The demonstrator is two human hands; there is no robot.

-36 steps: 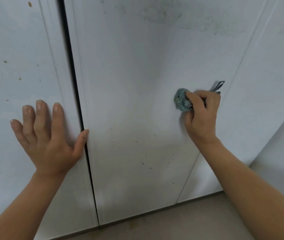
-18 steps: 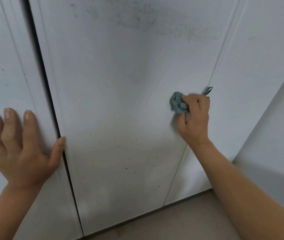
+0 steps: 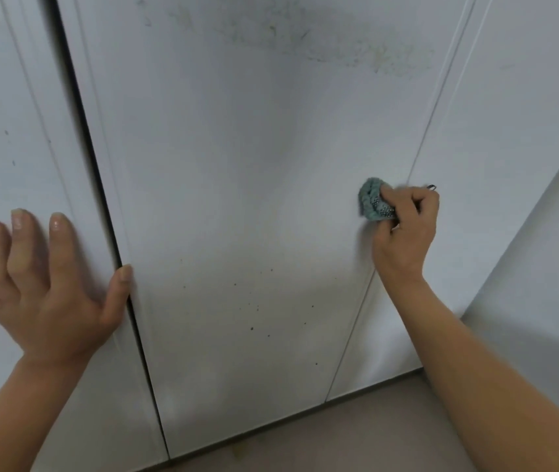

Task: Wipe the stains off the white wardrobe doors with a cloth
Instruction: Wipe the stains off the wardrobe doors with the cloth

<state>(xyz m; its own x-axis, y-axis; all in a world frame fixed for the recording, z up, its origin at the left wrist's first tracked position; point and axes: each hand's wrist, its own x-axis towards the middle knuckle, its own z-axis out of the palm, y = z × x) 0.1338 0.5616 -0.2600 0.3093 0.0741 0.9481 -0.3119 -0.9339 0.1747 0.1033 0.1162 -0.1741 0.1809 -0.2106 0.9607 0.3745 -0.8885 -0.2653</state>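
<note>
The middle white wardrobe door (image 3: 237,172) fills the view. A greenish smear (image 3: 339,49) runs across its top and dark specks (image 3: 257,311) dot its lower part. My right hand (image 3: 407,229) is shut on a bunched teal cloth (image 3: 371,204) and presses it against this door near its right edge. My left hand (image 3: 40,284) lies flat and spread on the left door (image 3: 9,114), thumb at the dark gap (image 3: 101,185) between the doors. Brown spots mark the left door.
A third white door panel (image 3: 496,131) stands to the right, with a white side wall (image 3: 550,284) beyond it. The beige floor (image 3: 356,441) runs along the bottom of the doors.
The view swung left and then partly back. My right hand keeps the cloth on the middle door near its right edge, and my left hand stays flat on the left door.
</note>
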